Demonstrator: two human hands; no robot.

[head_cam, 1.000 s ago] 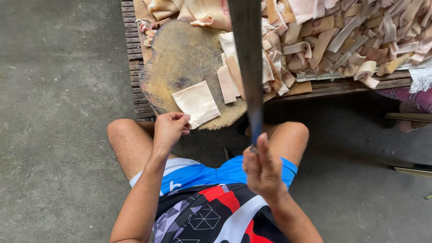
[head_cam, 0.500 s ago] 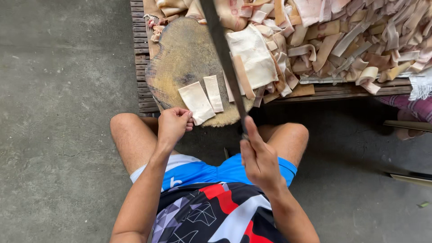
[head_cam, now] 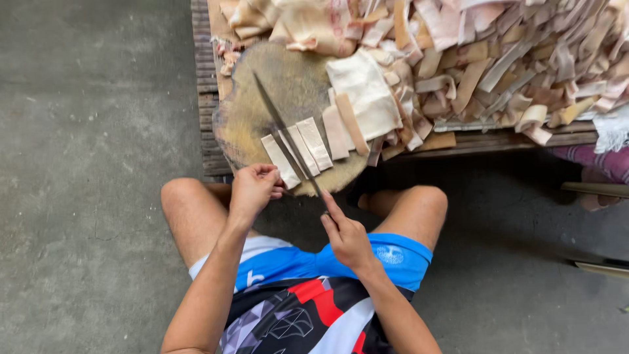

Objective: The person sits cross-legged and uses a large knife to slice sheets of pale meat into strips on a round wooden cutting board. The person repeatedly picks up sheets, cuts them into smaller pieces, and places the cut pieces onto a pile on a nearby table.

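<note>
At the left of the frame there is only the grey concrete floor (head_cam: 85,164). Near the centre, the left hand (head_cam: 252,190) pinches the near end of the leftmost pale strip (head_cam: 280,161) with curled fingers, at the lower edge of the round wooden chopping block (head_cam: 262,105). This block sits on a slatted wooden bench (head_cam: 204,118). Next to the strip, the long knife blade (head_cam: 285,134) lies across the block, with its edge down between this strip and 2 more cut strips (head_cam: 313,143) beside it. The right hand (head_cam: 347,236) is closed on the knife handle, with the index finger stretched along it, just below the block edge.

Further right lie 2 wider strips (head_cam: 344,128) and a larger uncut pale sheet (head_cam: 367,92), and then a big heap of similar pale and tan offcuts (head_cam: 511,59) fills the upper right.

The risk I see: the left fingertips are very near to the blade, so a slip of the strip or a chop off the line could cut them. Also the strips overhang the block edge, so one can fall to the floor.
</note>
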